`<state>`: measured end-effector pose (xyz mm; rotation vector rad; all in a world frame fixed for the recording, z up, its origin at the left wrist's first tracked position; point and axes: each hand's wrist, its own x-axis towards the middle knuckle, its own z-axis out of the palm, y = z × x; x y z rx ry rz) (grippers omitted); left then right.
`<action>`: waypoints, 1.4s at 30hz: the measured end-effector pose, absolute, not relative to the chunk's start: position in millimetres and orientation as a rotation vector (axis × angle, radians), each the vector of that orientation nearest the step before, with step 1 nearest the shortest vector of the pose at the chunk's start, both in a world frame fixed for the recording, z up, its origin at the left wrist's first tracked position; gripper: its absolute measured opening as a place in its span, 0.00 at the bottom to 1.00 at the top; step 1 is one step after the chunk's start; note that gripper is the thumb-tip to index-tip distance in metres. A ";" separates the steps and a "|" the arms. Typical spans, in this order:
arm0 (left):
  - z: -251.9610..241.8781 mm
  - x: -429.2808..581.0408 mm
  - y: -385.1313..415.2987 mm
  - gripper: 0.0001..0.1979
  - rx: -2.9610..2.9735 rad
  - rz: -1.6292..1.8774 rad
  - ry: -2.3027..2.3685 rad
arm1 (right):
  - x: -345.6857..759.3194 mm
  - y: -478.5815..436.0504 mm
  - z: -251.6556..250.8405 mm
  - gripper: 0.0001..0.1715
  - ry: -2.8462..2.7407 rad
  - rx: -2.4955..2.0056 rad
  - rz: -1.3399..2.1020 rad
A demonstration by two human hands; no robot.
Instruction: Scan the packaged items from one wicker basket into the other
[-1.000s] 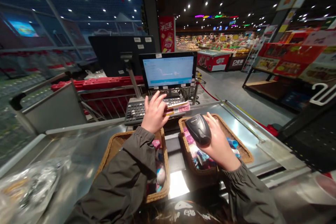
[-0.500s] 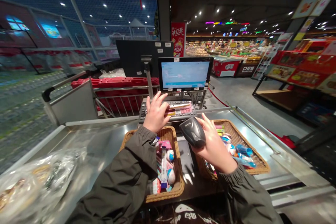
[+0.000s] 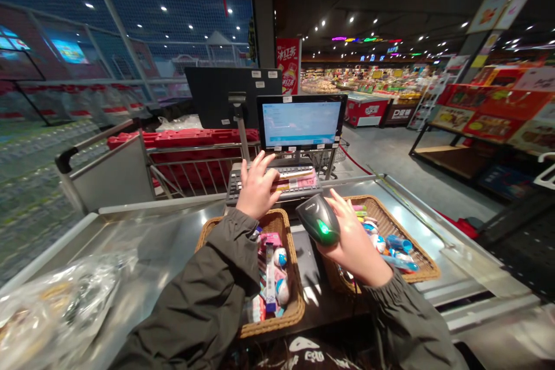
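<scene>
My left hand [image 3: 256,187] rests with its fingers spread on the black keyboard [image 3: 277,181] below the lit screen [image 3: 300,123]. My right hand [image 3: 353,239] is closed around a black barcode scanner [image 3: 318,219], which shows a green light on its back. The scanner hangs above the gap between two wicker baskets. The left basket [image 3: 286,316] and the right basket [image 3: 422,266] both hold small colourful packets.
The baskets sit on a steel checkout counter [image 3: 165,243]. A clear plastic bag [image 3: 56,306] lies at the near left. Behind the keyboard stand a metal trolley rail [image 3: 191,170], red crates [image 3: 182,139] and a second dark monitor [image 3: 229,92]. Shop shelves [image 3: 489,121] line the right.
A green light now glows on the scanner. The view has shifted slightly; both hands stay in about the same places.
</scene>
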<state>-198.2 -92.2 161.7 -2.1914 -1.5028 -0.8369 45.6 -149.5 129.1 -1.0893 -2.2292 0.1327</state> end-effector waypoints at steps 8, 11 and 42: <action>159.0 -200.7 -95.3 0.10 -2.203 -0.861 -1.515 | 47.7 -150.7 128.5 0.33 -2.244 -1.095 0.145; 156.8 -204.0 -97.3 0.09 -2.200 -0.852 -1.529 | 46.9 -150.2 127.4 0.33 -2.257 -1.091 0.143; 38.1 -331.1 -154.6 0.10 -2.167 -0.320 -2.039 | -13.7 -152.7 112.4 0.31 -2.392 -0.991 0.260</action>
